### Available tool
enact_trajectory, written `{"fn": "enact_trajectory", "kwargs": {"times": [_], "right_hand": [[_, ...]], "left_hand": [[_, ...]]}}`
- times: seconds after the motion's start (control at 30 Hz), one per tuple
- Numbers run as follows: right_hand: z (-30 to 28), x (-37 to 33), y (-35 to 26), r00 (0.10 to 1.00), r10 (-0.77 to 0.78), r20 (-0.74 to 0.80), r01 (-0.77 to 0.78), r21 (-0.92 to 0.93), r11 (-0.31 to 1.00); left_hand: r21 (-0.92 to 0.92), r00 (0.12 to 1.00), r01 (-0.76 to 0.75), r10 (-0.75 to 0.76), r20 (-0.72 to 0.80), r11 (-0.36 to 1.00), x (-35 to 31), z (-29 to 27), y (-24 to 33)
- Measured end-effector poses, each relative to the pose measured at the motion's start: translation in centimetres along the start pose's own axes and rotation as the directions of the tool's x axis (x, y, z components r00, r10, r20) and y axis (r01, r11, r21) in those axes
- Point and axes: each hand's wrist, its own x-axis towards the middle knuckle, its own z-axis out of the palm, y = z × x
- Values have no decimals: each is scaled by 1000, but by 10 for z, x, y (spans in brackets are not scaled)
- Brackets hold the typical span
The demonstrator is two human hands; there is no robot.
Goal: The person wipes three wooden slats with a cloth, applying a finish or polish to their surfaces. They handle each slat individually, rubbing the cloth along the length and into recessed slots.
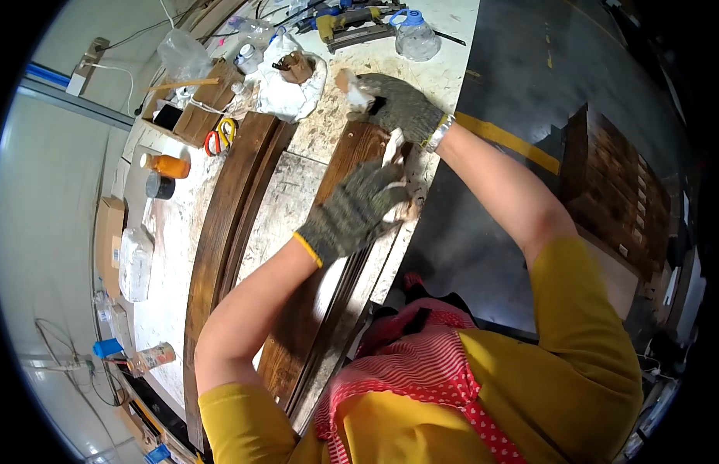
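Note:
A dark brown wooden board (346, 158) runs along the bench's right side. My left hand (348, 209), in a grey-green knit glove with a yellow cuff, lies across it with fingers curled at the right edge. White, cloth-like material (394, 148) shows at those fingers. My right hand (398, 104), also gloved, is bent over the board's far end. A crumpled white-and-tan bit (355, 91) shows at its fingertips; whether it is cloth or finger wrapping I cannot tell. Left of the board lies a second curved brown wooden piece (228, 209).
Red-and-yellow scissors (220, 138), an orange bottle (164, 165) and a dark jar (160, 185) lie on the left. A white bag (293, 93) stands farther back. At the far end are a yellow nail gun (348, 23) and a blue-capped jug (416, 37). Stacked wood (614, 189) stands right.

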Motion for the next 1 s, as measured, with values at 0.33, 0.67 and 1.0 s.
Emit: {"fn": "enact_trajectory", "kwargs": {"times": [0.33,0.67,1.0], "right_hand": [[-106,-137,9,795,-464,-391,-115,-848,517],[-43,-216,0,846,-243,-475,-217,-723,655],[-31,-232,13,921,-21,-390,-105,-298,949]], "left_hand": [[300,989,42,4,-151,953,72,13,-61],[-210,721,645,-676,-150,735,118,6,-84],[-578,382,530,-784,-490,620,-104,-120,-40]]}}
